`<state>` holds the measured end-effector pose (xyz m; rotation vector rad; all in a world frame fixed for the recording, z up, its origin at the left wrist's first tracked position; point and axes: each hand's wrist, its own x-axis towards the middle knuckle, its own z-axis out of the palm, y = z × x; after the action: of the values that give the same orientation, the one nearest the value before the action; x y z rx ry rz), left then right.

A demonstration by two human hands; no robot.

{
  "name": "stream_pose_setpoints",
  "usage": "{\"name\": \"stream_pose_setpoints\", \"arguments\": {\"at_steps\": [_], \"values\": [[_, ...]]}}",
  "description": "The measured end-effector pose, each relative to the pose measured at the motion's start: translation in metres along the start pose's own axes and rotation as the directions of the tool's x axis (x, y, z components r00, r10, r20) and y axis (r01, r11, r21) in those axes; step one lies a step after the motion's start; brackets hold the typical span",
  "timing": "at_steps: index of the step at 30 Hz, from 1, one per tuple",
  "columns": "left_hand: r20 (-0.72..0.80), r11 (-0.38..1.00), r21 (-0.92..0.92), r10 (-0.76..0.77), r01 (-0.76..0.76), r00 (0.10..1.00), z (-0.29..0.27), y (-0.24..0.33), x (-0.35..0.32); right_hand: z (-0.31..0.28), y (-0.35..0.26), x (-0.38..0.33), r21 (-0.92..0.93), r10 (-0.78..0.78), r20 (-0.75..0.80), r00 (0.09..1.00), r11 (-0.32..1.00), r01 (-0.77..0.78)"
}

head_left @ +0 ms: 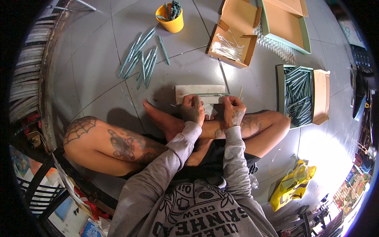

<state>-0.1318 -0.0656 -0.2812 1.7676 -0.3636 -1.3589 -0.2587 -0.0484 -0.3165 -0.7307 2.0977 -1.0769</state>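
I sit cross-legged on the floor with both hands in front of me, over a pale off-white block or folded card [200, 88]. A thin greenish rod [207, 94] stretches along it from hand to hand. My left hand [192, 108] is closed, fingertips pinched at the rod's left end. At the other end, my right hand [234, 110] pinches it too. A thin pale stick [241, 92] rises beside my right fingers. What lies under the fingertips is hidden.
Loose dark-green pen-like sticks [148, 65] lie ahead on the left, near a yellow cup [173, 26] of dark pieces. An open box [245, 55] holds clear thin parts; another box [280, 85] is full of green sticks. A yellow bag [290, 189] sits right.
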Motion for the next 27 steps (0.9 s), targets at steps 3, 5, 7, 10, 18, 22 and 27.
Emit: {"name": "stream_pose_setpoints", "arguments": {"at_steps": [3, 5, 7, 10, 18, 22, 27], "values": [[-0.004, 0.999, 0.005, 0.033, -0.033, 0.999, -0.001, 0.0, 0.001, -0.001, -0.007, -0.001, -0.043, 0.037, 0.01, 0.999, 0.998, -0.037], [-0.011, 0.989, 0.028, 0.143, -0.143, 0.99, -0.003, -0.009, 0.007, -0.003, -0.015, -0.004, -0.04, 0.071, 0.023, 0.997, 0.997, -0.07], [-0.007, 0.985, 0.021, 0.171, -0.171, 0.985, -0.006, -0.017, 0.012, -0.003, -0.018, -0.007, 0.005, 0.086, 0.029, 0.996, 0.996, -0.086], [-0.018, 0.969, 0.06, 0.243, -0.242, 0.97, -0.01, -0.03, 0.024, 0.0, -0.008, -0.004, -0.022, 0.078, 0.002, 0.997, 0.997, -0.077], [0.0, 0.941, 0.173, 0.294, -0.289, 0.956, -0.014, -0.028, 0.026, -0.002, -0.023, -0.007, -0.008, 0.067, 0.016, 0.998, 0.998, -0.067], [0.053, 0.97, 0.121, 0.204, -0.209, 0.977, -0.011, -0.015, 0.012, -0.004, -0.025, -0.007, 0.064, 0.108, 0.03, 0.994, 0.992, -0.11], [0.044, 0.996, 0.057, 0.073, -0.076, 0.996, -0.009, -0.005, 0.003, -0.003, -0.024, -0.006, 0.104, 0.157, 0.042, 0.987, 0.982, -0.16]]}}
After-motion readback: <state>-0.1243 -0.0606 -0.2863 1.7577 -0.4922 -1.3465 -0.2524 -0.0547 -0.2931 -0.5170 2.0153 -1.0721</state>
